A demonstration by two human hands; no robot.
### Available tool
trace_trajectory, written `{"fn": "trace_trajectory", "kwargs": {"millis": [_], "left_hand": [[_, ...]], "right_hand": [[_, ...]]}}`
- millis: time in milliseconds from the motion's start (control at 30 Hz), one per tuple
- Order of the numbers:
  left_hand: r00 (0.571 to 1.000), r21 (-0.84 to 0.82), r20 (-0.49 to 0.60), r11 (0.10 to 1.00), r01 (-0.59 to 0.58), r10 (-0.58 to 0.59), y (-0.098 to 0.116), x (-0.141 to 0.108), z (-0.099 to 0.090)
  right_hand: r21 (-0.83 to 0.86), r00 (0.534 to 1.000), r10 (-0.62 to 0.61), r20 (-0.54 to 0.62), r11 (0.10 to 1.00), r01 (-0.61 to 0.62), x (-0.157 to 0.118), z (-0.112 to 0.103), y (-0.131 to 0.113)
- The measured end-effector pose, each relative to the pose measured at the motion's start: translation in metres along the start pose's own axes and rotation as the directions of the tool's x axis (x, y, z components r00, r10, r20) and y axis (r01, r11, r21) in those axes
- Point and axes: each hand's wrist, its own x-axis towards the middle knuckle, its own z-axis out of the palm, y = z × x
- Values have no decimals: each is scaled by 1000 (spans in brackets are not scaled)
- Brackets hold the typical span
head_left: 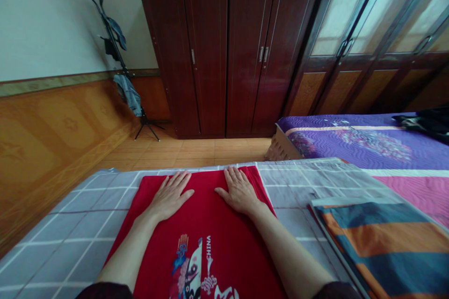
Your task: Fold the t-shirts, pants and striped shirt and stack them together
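A red cloth garment [206, 210] with a printed picture and the word CHINA lies flat on a grey checked bedspread [80, 215]. My left hand [171, 196] rests palm down on its far left part, fingers spread and thumb pointing inward. On the far right part, my right hand [240, 191] lies flat in the same way, its thumb toward the middle. Neither hand grips the cloth. The garment's near end runs out of view between my forearms.
Striped teal and orange folded cloth [393, 238] lies at the right on the bedspread. Beyond it is a bed with a purple cover [351, 140]. A dark red wardrobe [242, 56] stands behind, with a coat rack [115, 46] at the left.
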Motion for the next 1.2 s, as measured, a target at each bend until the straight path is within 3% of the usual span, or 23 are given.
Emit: {"fn": "trace_trajectory", "kwargs": {"millis": [100, 200, 300, 367, 400, 467, 533, 600, 700, 767, 900, 1033, 1200], "left_hand": [[982, 56, -15, 980, 190, -189, -40, -5, 3], [922, 78, -49, 919, 386, -383, -81, -13, 8], [852, 72, -106, 851, 521, -513, -95, -18, 5], [843, 85, -171, 844, 529, -511, -81, -17, -3], [861, 90, -196, 866, 493, -470, -67, -16, -7], [930, 66, -196, 942, 328, -310, -28, -13, -16], [993, -40, -96, 998, 58, -62, 13, -9, -18], [992, -121, -23, 985, -124, 122, 45, -7, -13], [987, -126, 29, 980, -153, 158, 58, -7, -2], [994, -89, 14, 990, -109, 111, 44, -8, 2], [995, -21, -42, 996, 87, -88, -13, -12, 3], [944, 3, -81, 947, 321, -320, -68, -19, 2], [895, -12, -82, 898, 439, -438, -91, -26, 3]], "right_hand": [[-86, 989, 137, -47, 986, -140, 2, 1, 24], [-135, 953, 289, -91, 945, -299, 1, 1, 48], [-148, 913, 388, -127, 903, -404, 0, -4, 58], [-153, 908, 392, -151, 898, -413, 1, -10, 51], [-151, 916, 368, -160, 908, -391, 2, -12, 43], [-126, 956, 250, -150, 955, -270, 2, -15, 20], [-64, 995, 39, -89, 997, -45, 1, -13, -6], [10, 983, -182, -16, 983, 183, -3, -6, -26], [46, 952, -304, 26, 952, 303, -8, 4, -37], [19, 969, -246, 19, 969, 245, -8, 7, -32], [-75, 999, -42, 5, 996, 43, -1, 5, -5], [-178, 993, 102, -58, 978, -111, 5, 7, 23], [-217, 982, 159, -104, 960, -178, 7, 13, 38]]}}
